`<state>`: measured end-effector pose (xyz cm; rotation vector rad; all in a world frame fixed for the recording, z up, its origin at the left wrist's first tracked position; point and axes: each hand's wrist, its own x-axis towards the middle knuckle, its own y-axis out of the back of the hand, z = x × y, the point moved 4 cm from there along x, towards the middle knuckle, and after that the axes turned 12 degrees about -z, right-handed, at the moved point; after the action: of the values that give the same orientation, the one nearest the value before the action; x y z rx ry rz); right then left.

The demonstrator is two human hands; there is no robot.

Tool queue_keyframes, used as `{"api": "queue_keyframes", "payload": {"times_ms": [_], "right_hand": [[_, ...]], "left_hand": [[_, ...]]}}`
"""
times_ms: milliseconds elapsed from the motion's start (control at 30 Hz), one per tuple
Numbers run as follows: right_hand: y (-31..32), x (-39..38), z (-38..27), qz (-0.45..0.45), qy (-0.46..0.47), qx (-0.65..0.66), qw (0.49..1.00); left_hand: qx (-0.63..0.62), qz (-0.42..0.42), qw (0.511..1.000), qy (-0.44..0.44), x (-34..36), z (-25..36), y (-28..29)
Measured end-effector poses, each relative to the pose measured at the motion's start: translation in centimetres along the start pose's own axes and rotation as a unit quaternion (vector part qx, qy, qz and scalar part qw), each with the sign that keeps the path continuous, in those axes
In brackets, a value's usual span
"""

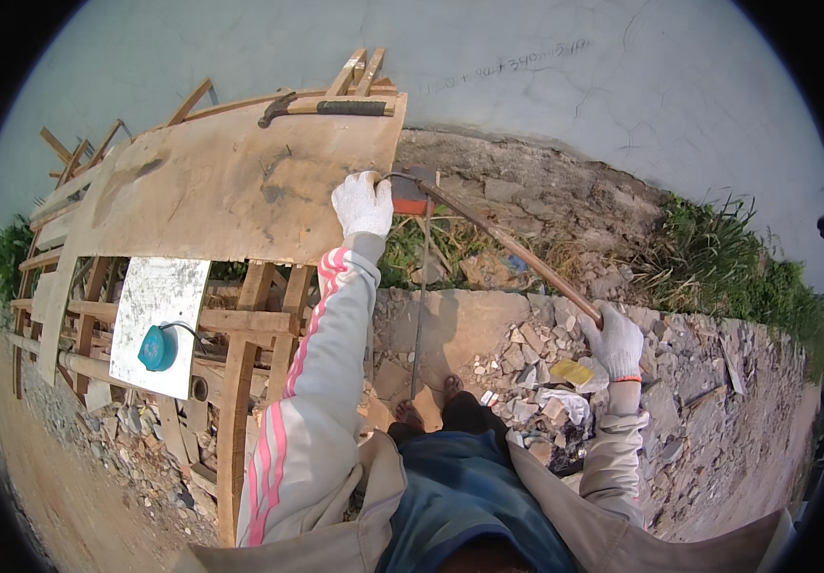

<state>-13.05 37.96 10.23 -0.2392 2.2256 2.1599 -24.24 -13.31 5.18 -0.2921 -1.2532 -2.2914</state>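
Outdoors: a grey-blue wall [488, 67] w/ fine cracks spans the top of the frame; under it, upper R, I've got a rough stone ledge [527, 177], then weeds [718, 239] at far R. Rubble [527, 353] covers the lower ctr & R.

Upper L to ctr is a wooden table [231, 191], plywood top on a rough timber frame. A hammer [326, 107] lies on its top edge, head to the L. Below the plywood, L of ctr, a white board [159, 286] carries a teal case [157, 349] w/ a dark cord.

Main thing for me: the brown pipe [517, 250], running diagonally from just R of the L hand, approx. upper ctr, down to the R hand, R of ctr. Its upper end is by a red block [412, 204] w/ a dark top, just R of the table edge. A thin rod [422, 296] runs from near that block down toward the feet [410, 413], lower ctr.

L hand [362, 203], white glove: fingers curled in at the table's R edge, a dark curved end right beside them; can't tell if it's gripped. R hand [614, 344], also gloved: fingers wrapped round the pipe's lower end, well apart from the L.
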Motion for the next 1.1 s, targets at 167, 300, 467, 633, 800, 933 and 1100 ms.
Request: {"api": "queue_keyframes", "payload": {"times_ms": [167,300,467,633,800,933,1100], "right_hand": [[3.0,0.5,4.7,-0.109,0.115,0.141,0.977],[2.0,0.0,7.1,-0.131,0.07,0.093,0.985],[0.5,-1.2,7.1,-0.099,0.022,0.078,0.992],[0.6,-1.9,6.4,-0.067,-0.009,0.087,0.994],[0.7,-3.2,4.9,-0.074,-0.035,0.076,0.994],[0.3,-7.0,1.9,-0.088,-0.075,0.11,0.987],[-2.5,-13.9,-3.6,-0.034,-0.15,0.086,0.984]], "left_hand": [[-0.013,0.007,1.0,-0.014,0.0,-0.3,0.4],[-0.055,0.013,0.998,-0.042,-0.4,0.6,1.3],[-0.105,-0.098,0.978,-0.148,-6.2,4.9,4.6],[-0.179,-0.338,0.922,-0.055,-16.0,6.1,5.3],[-0.5,-0.415,0.747,0.14,-19.7,2.7,3.1],[-0.53,-0.465,0.686,0.177,-22.1,1.3,3.7],[-0.39,-0.396,0.818,0.15,-20.4,-1.3,6.4]]}}
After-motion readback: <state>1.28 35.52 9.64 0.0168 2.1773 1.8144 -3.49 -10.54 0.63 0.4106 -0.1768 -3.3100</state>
